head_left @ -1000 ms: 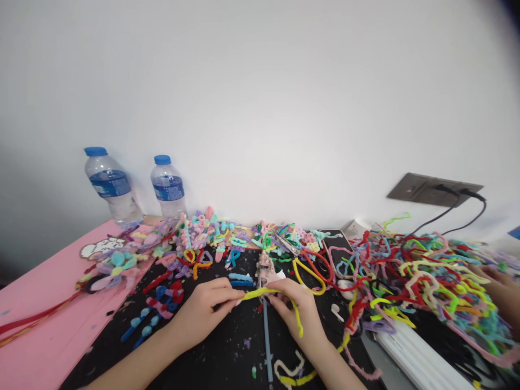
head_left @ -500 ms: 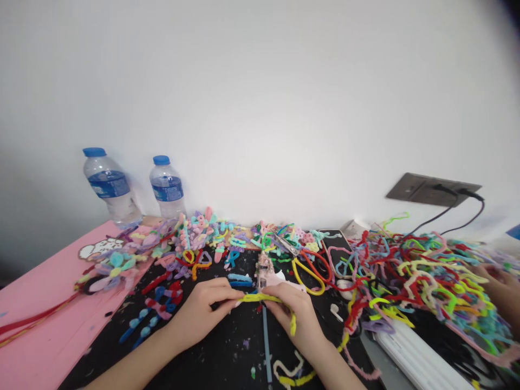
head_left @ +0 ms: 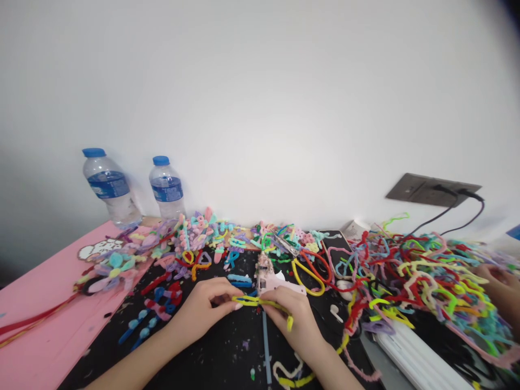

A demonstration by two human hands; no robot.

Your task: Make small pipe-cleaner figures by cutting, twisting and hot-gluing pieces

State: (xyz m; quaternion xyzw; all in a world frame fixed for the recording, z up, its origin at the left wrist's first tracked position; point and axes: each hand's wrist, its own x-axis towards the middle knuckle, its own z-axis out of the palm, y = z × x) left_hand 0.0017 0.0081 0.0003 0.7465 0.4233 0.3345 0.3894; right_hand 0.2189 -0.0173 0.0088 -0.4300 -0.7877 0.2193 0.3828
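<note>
Between my two hands a yellow pipe cleaner (head_left: 252,301) is held, bent into a narrow loop. My left hand (head_left: 211,306) pinches the loop's left end with thumb and fingers. My right hand (head_left: 290,319) grips the other side, and a loose yellow tail hangs past its fingers. Just behind my hands stands a pale pink hot glue gun (head_left: 280,283), its nozzle end spattered with residue. A translucent blue-grey glue stick (head_left: 267,346) lies on the black mat (head_left: 219,352) below. A short blue fuzzy piece (head_left: 239,280) rests close to my left fingers.
Finished fuzzy flowers and shapes (head_left: 199,233) line the wall. Two water bottles (head_left: 166,189) stand at left on pink board (head_left: 36,325). A tangle of pipe cleaners (head_left: 426,276) fills the right, beside a white power strip (head_left: 422,357). Another person's hand (head_left: 498,287) is at far right.
The yellow pipe cleaner's loop has opened a little, showing a gap between its strands. My right hand has shifted slightly left and down, uncovering more of the glue gun.
</note>
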